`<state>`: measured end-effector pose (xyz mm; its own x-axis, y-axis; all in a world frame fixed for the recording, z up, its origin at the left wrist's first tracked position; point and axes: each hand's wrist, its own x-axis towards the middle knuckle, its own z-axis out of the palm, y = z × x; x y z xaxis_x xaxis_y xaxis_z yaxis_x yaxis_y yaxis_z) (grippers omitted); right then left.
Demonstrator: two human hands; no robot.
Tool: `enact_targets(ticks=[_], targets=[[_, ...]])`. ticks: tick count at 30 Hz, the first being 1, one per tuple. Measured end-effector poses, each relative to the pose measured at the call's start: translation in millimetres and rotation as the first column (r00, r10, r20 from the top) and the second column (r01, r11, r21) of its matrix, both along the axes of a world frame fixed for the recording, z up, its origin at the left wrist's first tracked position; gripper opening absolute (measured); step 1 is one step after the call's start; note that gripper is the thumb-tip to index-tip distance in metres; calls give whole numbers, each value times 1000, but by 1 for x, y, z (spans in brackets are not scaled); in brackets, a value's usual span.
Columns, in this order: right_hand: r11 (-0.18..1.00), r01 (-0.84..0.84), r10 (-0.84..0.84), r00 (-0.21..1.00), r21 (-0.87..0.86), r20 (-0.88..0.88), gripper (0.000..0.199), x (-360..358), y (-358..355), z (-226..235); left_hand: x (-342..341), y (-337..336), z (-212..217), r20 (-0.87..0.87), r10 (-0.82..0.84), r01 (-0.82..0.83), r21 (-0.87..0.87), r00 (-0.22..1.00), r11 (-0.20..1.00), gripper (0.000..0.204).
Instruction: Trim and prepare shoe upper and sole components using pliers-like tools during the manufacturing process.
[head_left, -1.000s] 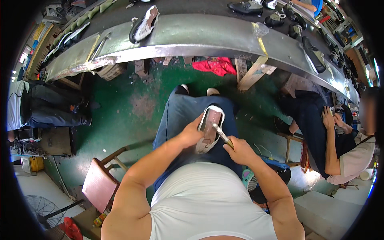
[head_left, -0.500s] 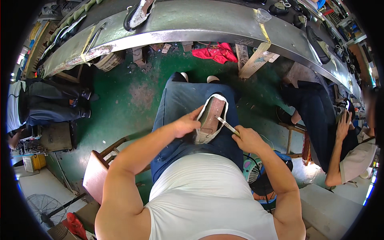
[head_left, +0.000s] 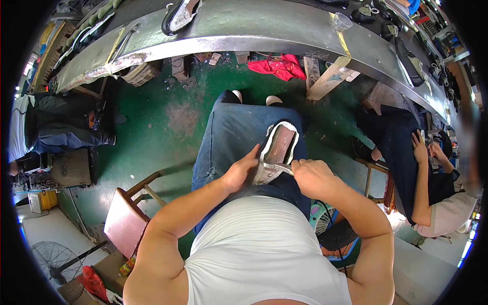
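On my lap rests an unfinished shoe (head_left: 279,145), its underside turned up, with a brown inner sole board framed by a white edge and a dark outer side. My left hand (head_left: 241,172) grips the shoe by its left side, the thumb near its rim. In the fist of my right hand (head_left: 312,178) is a slim metal hand tool (head_left: 277,165), whose exact kind I cannot make out. The tool lies across the nearer part of the shoe, its head at the left edge close to my left fingers.
A long metal-topped bench (head_left: 244,38) crosses ahead, bearing another unfinished shoe (head_left: 179,18), a clear cup (head_left: 341,22) and several dark shoes. Red cloth (head_left: 278,67) lies beneath. A chair (head_left: 124,218) stands left, a small fan (head_left: 320,216) right. A co-worker (head_left: 422,168) sits at right.
The tool has moved from the middle of the sole board to the shoe's left edge, now lying nearly level. My right hand has turned over it; the shoe has tilted slightly rightward.
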<state>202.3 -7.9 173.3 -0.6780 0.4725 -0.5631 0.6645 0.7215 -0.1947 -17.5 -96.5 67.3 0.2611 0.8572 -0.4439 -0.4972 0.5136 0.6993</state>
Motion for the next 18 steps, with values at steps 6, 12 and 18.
enact_targets(ticks=[6,12,18], targets=[[978,195,-210,929,-80,-305,25,23,-31,-46,30,11,-29,-735,142,-79,120,663,990,57],[968,232,-173,897,99,-408,26,29,-17,-47,24,14,-31,-849,199,29,244,490,969,48],[944,327,-294,899,52,-325,26,41,-22,-51,19,15,-32,-878,337,271,434,338,859,45]])
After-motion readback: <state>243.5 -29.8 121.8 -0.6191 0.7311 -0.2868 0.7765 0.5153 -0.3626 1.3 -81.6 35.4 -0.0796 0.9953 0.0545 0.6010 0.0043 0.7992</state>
